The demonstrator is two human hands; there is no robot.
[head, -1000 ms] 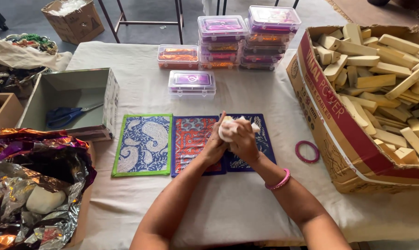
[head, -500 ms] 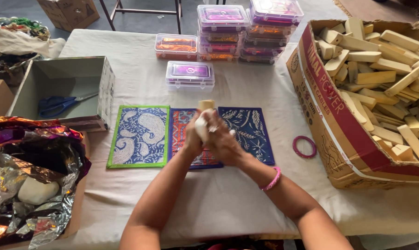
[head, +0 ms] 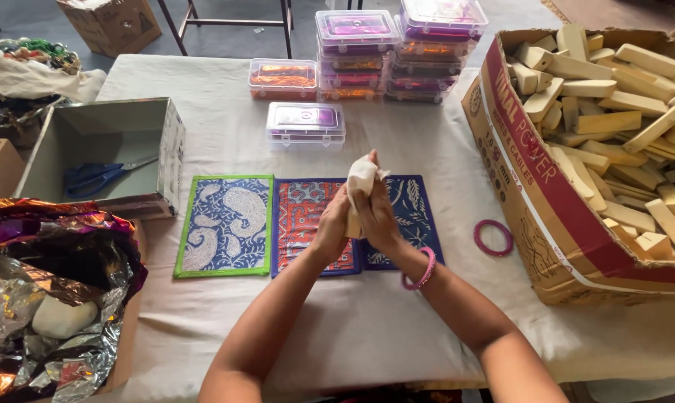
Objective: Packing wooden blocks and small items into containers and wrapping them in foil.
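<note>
A small wooden block point(head: 353, 222) wrapped in white cloth point(head: 363, 176) is clasped between left hand point(head: 331, 224) and right hand point(head: 377, 214), palms pressed together around it, above three patterned mats point(head: 225, 224) on the worktop point(head: 352, 328). A pink bangle point(head: 493, 238) lies beside a cardboard box point(head: 546, 224) of wooden blocks.

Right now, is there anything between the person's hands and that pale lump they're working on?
Nothing visible. The left hand and right hand press straight onto the pale lump, fingers wrapped around it, held above the patterned mats. Its top pokes out above the fingers.
</note>
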